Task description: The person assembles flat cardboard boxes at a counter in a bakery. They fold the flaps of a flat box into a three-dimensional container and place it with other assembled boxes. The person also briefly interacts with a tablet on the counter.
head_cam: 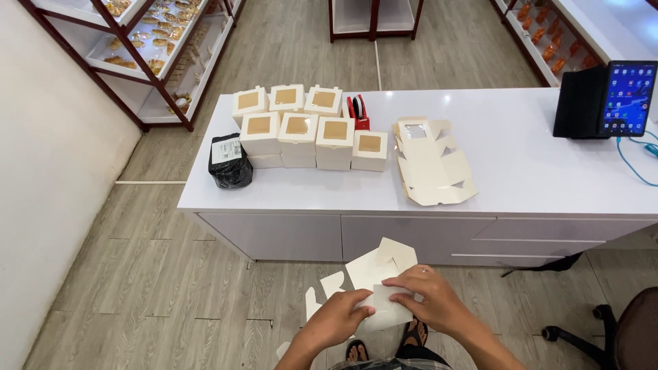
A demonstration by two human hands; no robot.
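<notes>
Both hands hold 1 flat cream box blank (375,284) low in front of the white counter (534,171), over the wood floor. Left hand (336,320) pinches its lower edge, thumb on top. Right hand (432,296) grips the right side, fingers curled over the card. On the counter: 8 folded window boxes (308,130), a stack of flat blanks (433,163), black wrapped packet (230,161), red tape dispenser (357,112), tablet (625,97).

White counter, left half: we count eight small white window boxes (301,130), stacked in rows; beside them a black wrapped parcel (230,162) with a white label (225,151) — centre, flat box blanks (433,164); far right, a lit tablet screen (628,97)
</notes>
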